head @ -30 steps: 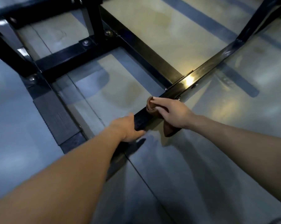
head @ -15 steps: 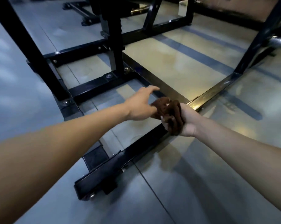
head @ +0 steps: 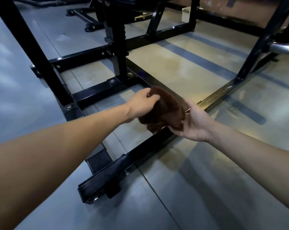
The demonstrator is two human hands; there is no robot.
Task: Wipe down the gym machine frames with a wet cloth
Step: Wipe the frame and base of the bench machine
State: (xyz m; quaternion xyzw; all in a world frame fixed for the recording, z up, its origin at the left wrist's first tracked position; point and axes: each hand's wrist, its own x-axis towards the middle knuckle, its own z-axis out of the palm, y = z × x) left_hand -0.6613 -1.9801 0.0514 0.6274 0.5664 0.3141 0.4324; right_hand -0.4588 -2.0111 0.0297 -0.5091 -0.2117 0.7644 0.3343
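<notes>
Fuzzy brown cloth (head: pixel 163 110), glossy black metal frame (head: pixel 123 166), shiny smooth floor (head: pixel 206 188)

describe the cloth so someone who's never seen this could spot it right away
Find the black machine frame lying low on the grey floor. Above its near rail, the left hand and right hand meet. Between them is the cloth: dark brown, soft and bunched, unlike the hard black bars.
</notes>
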